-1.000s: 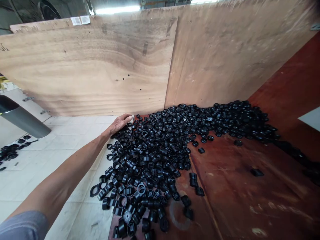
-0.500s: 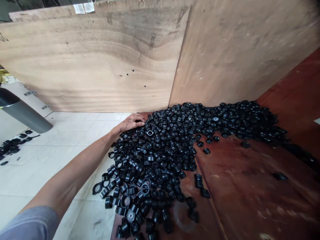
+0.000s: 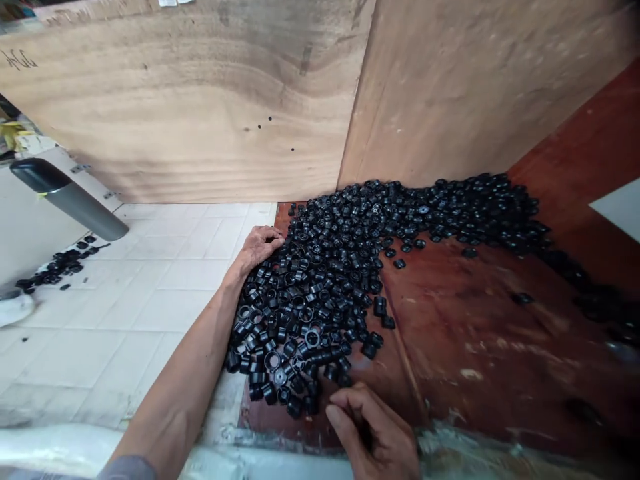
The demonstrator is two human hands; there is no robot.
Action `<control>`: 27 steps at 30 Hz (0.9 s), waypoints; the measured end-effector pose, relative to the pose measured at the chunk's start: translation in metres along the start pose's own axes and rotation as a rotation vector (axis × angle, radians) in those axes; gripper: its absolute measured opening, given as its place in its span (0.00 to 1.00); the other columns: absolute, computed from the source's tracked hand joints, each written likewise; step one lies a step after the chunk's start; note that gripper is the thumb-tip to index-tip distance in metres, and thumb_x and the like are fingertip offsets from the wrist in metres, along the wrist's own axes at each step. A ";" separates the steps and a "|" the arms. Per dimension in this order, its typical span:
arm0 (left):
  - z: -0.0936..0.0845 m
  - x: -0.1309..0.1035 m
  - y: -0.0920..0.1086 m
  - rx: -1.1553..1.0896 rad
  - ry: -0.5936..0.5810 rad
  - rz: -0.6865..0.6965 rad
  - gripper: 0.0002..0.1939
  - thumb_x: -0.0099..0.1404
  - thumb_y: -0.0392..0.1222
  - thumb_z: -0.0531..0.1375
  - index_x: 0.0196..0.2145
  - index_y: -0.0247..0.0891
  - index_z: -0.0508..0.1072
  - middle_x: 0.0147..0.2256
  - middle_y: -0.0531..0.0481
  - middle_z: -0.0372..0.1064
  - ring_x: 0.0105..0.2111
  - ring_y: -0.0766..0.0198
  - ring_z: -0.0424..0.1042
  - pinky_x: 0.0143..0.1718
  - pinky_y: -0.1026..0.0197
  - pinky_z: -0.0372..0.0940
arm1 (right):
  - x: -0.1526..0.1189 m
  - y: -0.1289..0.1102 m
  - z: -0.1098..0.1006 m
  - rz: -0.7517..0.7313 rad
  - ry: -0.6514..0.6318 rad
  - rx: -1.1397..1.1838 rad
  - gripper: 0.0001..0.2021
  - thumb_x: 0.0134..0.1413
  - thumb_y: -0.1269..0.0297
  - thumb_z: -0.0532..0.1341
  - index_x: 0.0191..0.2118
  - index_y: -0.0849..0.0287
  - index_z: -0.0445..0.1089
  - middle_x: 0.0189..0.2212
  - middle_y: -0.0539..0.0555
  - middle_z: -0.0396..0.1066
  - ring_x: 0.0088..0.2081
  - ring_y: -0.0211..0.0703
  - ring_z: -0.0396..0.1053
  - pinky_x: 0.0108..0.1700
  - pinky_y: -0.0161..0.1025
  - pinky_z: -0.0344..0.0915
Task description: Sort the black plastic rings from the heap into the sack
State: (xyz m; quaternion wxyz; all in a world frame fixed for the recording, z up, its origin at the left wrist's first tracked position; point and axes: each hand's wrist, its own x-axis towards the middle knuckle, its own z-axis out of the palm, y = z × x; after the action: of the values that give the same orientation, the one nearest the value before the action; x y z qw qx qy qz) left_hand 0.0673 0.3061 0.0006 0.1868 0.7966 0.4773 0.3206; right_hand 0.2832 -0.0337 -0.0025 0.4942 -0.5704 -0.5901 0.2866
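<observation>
A large heap of small black plastic rings and caps (image 3: 325, 267) lies over the red-brown surface. My left hand (image 3: 260, 245) rests against the heap's left edge, its fingers bent loosely and touching the pieces, with no piece visibly gripped. Along the heap's near left side lies my left forearm, touching the parts there. My right hand (image 3: 375, 427) is low in the view, just in front of the nearest pieces. Its fingers are curled, with a gap between thumb and forefinger and nothing visible in it.
A wooden board (image 3: 200, 113) stands upright behind the heap. On the white-covered surface (image 3: 185, 267) at left, a grey bottle with a black top (image 3: 85, 207) leans beside a smaller group of black parts (image 3: 60, 267). A red side wall (image 3: 595, 153) rises at right.
My left forearm has swung right, and the loose rings at the heap's left edge have shifted right off the white covering. My right hand has come into view at the bottom.
</observation>
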 end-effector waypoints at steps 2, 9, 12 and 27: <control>0.005 -0.005 0.004 0.029 0.031 -0.027 0.08 0.61 0.43 0.62 0.30 0.43 0.83 0.41 0.48 0.81 0.47 0.53 0.75 0.58 0.45 0.67 | 0.001 -0.002 -0.001 -0.034 -0.023 0.006 0.09 0.64 0.63 0.62 0.32 0.57 0.74 0.24 0.49 0.70 0.23 0.36 0.67 0.27 0.29 0.65; 0.017 -0.012 0.021 0.082 0.079 -0.150 0.09 0.61 0.43 0.62 0.35 0.41 0.83 0.40 0.46 0.81 0.46 0.52 0.73 0.56 0.44 0.66 | 0.003 -0.008 -0.004 0.001 -0.032 -0.005 0.08 0.64 0.63 0.61 0.32 0.58 0.73 0.24 0.49 0.70 0.24 0.36 0.65 0.27 0.30 0.64; 0.021 -0.012 0.029 0.065 0.077 -0.142 0.09 0.61 0.42 0.61 0.35 0.41 0.83 0.42 0.46 0.80 0.47 0.52 0.72 0.59 0.44 0.64 | 0.003 -0.005 -0.004 0.048 -0.004 0.000 0.07 0.63 0.63 0.62 0.34 0.58 0.74 0.26 0.50 0.72 0.25 0.37 0.68 0.29 0.31 0.66; -0.065 -0.084 0.061 0.047 0.092 0.012 0.20 0.72 0.56 0.54 0.42 0.40 0.79 0.50 0.45 0.77 0.50 0.56 0.75 0.57 0.55 0.66 | -0.001 0.004 -0.003 0.093 0.009 0.018 0.09 0.62 0.60 0.62 0.33 0.58 0.74 0.26 0.50 0.73 0.24 0.38 0.66 0.28 0.33 0.64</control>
State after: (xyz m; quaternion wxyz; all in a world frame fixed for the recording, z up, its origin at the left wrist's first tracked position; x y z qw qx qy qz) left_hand 0.0333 0.2024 0.0565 0.1437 0.7879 0.4882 0.3468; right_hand 0.2874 -0.0342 -0.0048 0.4881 -0.5938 -0.5583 0.3121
